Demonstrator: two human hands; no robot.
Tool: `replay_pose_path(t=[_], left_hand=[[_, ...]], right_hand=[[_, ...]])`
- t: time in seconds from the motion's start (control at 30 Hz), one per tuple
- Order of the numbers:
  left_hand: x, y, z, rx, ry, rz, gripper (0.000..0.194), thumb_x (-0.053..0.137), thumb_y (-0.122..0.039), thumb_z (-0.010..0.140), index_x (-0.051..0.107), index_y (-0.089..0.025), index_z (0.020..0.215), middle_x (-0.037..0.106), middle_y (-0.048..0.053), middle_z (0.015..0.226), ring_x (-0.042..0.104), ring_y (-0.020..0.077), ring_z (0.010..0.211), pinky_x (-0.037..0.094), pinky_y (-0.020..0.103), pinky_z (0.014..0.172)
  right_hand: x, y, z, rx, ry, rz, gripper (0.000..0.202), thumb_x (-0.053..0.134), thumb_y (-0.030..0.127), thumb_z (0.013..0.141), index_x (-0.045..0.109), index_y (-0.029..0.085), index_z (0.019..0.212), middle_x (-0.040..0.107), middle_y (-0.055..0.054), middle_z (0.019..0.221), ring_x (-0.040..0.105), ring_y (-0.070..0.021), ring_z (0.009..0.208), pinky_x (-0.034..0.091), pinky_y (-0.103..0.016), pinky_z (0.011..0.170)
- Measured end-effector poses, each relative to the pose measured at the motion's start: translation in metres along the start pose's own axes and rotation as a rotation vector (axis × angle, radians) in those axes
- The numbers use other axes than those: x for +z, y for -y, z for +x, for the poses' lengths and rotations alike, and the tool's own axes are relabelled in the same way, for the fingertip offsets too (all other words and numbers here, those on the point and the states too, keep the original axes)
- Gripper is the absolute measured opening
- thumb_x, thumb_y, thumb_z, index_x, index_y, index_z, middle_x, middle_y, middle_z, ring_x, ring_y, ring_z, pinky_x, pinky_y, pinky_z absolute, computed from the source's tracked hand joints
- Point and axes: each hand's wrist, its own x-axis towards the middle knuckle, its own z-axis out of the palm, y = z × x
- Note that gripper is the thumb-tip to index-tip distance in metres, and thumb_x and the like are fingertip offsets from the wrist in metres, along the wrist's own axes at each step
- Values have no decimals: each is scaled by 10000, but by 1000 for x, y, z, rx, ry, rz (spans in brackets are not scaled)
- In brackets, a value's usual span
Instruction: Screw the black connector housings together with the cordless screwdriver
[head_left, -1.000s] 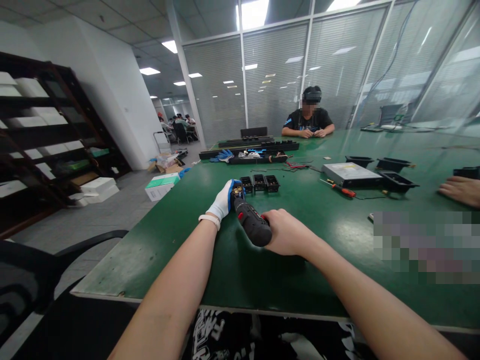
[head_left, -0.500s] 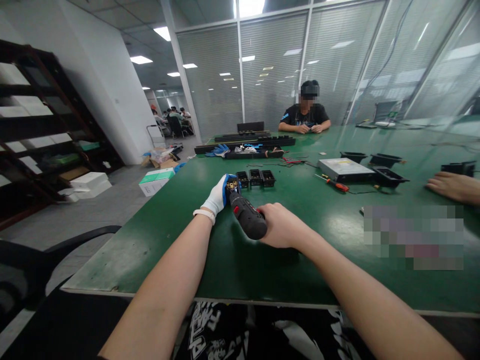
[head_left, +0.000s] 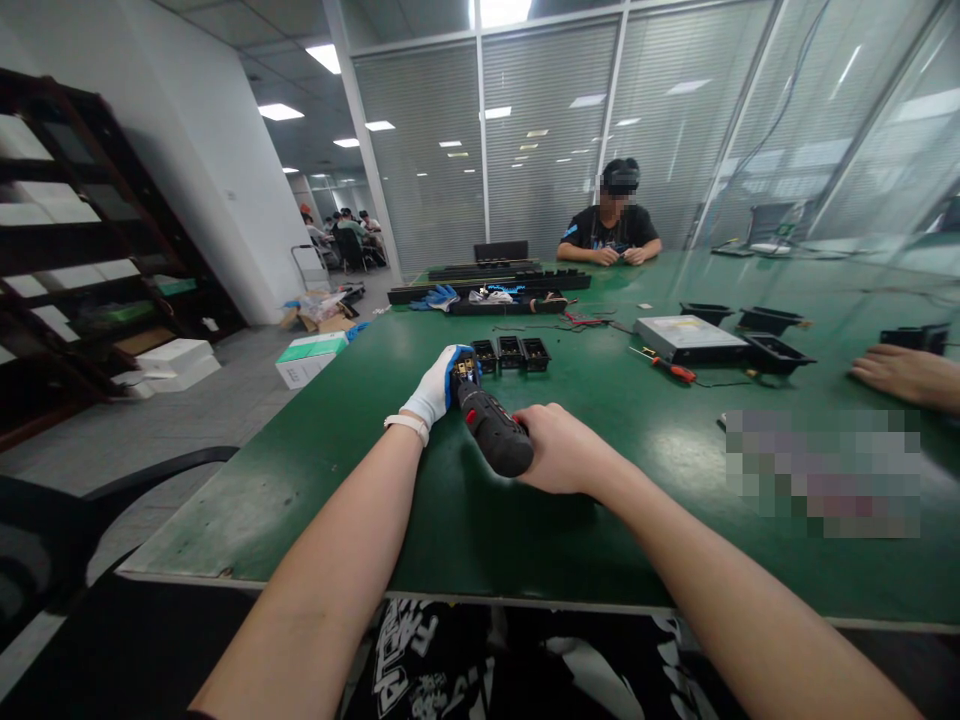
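Observation:
My left hand (head_left: 437, 386), in a white glove with blue on the palm side, is closed around a small dark part with brass-coloured pieces (head_left: 465, 369). In my bare right hand (head_left: 559, 448) is a black cordless electric screwdriver (head_left: 495, 430) with a red switch. Its front end points at the part in my left hand; whether the tip touches it I cannot make out. Just beyond the glove stand small black boxes (head_left: 511, 353) in a row, with small bits inside.
A grey metal box (head_left: 691, 338), several black trays (head_left: 777, 353) and a red-handled screwdriver (head_left: 673, 371) lie to the right. Another person's hand (head_left: 904, 374) rests at the right edge. Long black bars (head_left: 420, 296) and a blue glove (head_left: 437, 299) lie at the back. Someone sits across the table.
The view has shifted very slightly. Both hands and the electric screwdriver keep nearly the same position, with no other visible change.

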Motion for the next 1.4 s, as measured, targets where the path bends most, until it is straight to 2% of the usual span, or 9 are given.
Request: replay_pose_path(t=[0.2, 0.37, 0.57, 0.87, 1.13, 1.27, 1.4], left_hand=[[5, -5, -7, 58, 1, 46, 102, 852, -299, 1006, 848, -203, 1041, 859, 61, 1004, 805, 279, 1157, 624, 412, 1184], [6, -7, -14, 99, 12, 86, 83, 862, -256, 978, 849, -188, 1022, 874, 91, 1102, 781, 292, 1253, 571, 411, 1245], [4, -8, -15, 159, 23, 151, 36, 836, -217, 970, 836, -182, 973, 863, 81, 1040, 775, 282, 1216, 543, 421, 1271], [3, -6, -10, 136, 25, 153, 127, 888, -305, 942, 807, -208, 960, 832, 49, 977, 777, 275, 1145, 575, 421, 1223], [8, -13, -27, 107, 46, 131, 71, 851, -209, 966, 846, -194, 1036, 844, 64, 992, 790, 270, 1143, 585, 393, 1199], [10, -13, -24, 72, 3, 90, 52, 800, -190, 1010, 846, -190, 1034, 843, 62, 982, 790, 269, 1158, 584, 396, 1210], [9, -8, -14, 48, -41, 52, 147, 720, -231, 1094, 852, -185, 1049, 849, 71, 984, 795, 270, 1177, 586, 400, 1230]], right_hand=[[2, 0, 0, 1, -9, -17, 143, 852, 342, 911, 815, 205, 898, 890, -170, 931, 851, -324, 867, 430, -344, 656], [1, 0, -1, -2, -9, -10, 148, 848, 344, 915, 810, 205, 887, 885, -166, 918, 844, -311, 852, 430, -339, 651], [0, 0, -1, 0, -10, -13, 146, 861, 347, 912, 811, 212, 890, 888, -159, 923, 840, -302, 847, 434, -329, 653], [0, 0, -1, 10, -10, -9, 152, 869, 349, 912, 832, 201, 908, 895, -171, 948, 847, -319, 874, 439, -341, 667], [-1, 1, -1, 25, 0, 4, 150, 901, 342, 901, 838, 209, 933, 904, -164, 970, 859, -336, 909, 476, -337, 698], [0, -1, -1, 11, -4, 12, 153, 887, 344, 902, 832, 204, 930, 899, -165, 958, 854, -330, 889, 477, -337, 686], [2, -2, 0, -2, -11, 10, 153, 873, 347, 898, 833, 202, 928, 894, -165, 946, 848, -326, 870, 469, -342, 675]])
